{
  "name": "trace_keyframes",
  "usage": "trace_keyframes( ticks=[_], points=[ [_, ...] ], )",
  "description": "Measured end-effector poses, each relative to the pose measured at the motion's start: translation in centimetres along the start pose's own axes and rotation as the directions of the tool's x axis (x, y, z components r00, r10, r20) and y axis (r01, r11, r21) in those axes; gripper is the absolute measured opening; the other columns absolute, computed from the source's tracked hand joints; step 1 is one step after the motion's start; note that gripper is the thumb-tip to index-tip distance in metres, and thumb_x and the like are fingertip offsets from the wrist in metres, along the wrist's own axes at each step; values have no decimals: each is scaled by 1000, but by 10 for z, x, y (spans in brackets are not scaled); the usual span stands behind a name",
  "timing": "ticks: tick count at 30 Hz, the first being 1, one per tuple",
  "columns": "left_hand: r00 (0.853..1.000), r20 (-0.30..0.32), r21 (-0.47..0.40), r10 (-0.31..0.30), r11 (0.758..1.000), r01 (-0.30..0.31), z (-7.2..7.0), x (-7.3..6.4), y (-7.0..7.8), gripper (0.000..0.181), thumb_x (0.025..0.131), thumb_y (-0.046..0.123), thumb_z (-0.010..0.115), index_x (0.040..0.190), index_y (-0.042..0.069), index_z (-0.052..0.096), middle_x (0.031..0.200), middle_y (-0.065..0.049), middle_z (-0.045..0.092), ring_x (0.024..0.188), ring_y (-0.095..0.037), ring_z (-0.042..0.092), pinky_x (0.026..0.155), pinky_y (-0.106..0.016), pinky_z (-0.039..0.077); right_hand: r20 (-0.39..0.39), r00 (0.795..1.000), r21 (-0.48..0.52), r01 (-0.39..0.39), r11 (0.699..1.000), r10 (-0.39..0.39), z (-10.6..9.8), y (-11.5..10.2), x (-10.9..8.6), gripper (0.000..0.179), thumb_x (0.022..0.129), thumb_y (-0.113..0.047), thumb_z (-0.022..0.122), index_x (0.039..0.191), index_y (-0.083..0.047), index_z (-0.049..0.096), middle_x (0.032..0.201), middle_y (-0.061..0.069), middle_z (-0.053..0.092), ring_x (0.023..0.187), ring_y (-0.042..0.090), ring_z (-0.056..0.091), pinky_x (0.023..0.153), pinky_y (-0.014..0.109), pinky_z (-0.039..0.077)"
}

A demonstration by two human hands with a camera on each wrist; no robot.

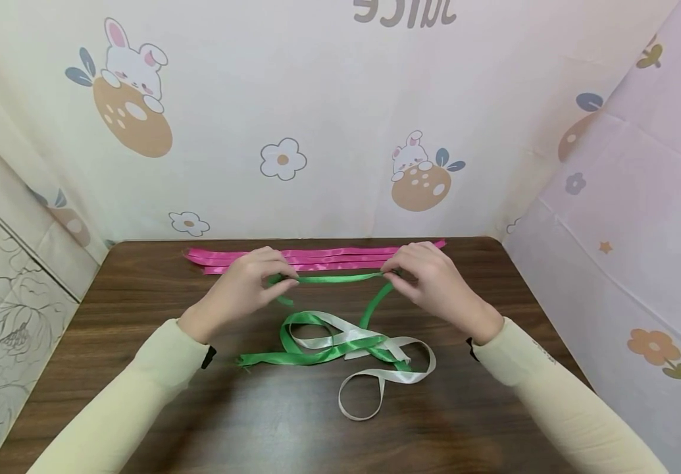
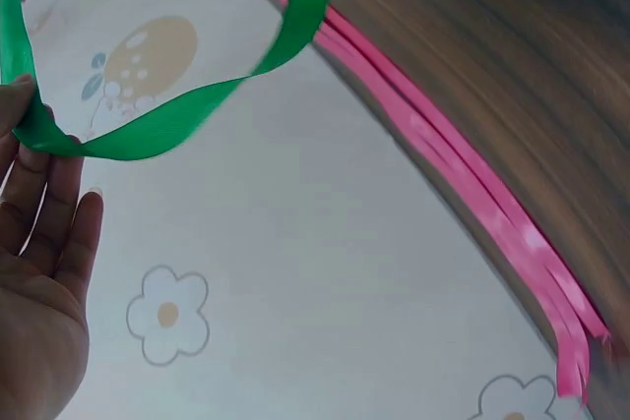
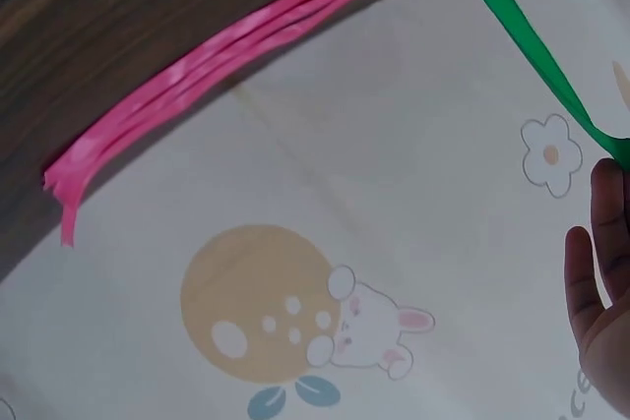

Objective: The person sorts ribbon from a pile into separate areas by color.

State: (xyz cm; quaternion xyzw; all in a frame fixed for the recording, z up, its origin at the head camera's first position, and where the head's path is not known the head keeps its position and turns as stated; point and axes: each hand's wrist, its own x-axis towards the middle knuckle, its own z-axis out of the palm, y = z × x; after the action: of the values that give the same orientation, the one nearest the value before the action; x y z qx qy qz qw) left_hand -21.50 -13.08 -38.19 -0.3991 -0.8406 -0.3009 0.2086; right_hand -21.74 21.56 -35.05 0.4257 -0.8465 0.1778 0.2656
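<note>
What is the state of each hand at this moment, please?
Left hand: holding; it pinches the green ribbon between thumb and fingers.
Right hand: holding; it pinches the same green ribbon at another point.

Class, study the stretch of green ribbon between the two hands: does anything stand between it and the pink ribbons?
Nothing visible does. The left hand and right hand pinch the green ribbon; in the head view, only tabletop shows between that stretch and the pink ribbons. The white ribbon lies nearer the person.
</note>
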Motion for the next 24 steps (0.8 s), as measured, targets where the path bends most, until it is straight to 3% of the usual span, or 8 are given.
trace_keyframes(
  ticks=[9,16,24],
  points=[
    [997,-77,17,-4,1000,5,-15,-6,-5,16,80,6,87,93,12,80,88,3,73,85,-13,65,75,-22,51,-23,1000,-25,14,1000,-14,-12,1,6,15,81,-3,82,91,-11,75,87,-1,74,84,19,67,80,39,50],
    [993,-116,9,-11,1000,12,-24,-11,-13,18,79,3,88,93,11,80,88,3,75,86,-13,67,82,-12,46,13,999,-50,33,998,-32,-17,7,4,17,80,-3,84,91,-12,75,86,-3,73,79,15,64,78,37,48],
    [989,-146,49,-23,998,31,-39,-24,-24,20,77,2,88,93,10,80,86,3,74,83,-11,62,74,-15,44,44,999,-80,34,996,-31,-24,15,-2,17,79,-4,85,93,-10,78,87,-1,74,82,17,65,78,38,49]
  ],
)
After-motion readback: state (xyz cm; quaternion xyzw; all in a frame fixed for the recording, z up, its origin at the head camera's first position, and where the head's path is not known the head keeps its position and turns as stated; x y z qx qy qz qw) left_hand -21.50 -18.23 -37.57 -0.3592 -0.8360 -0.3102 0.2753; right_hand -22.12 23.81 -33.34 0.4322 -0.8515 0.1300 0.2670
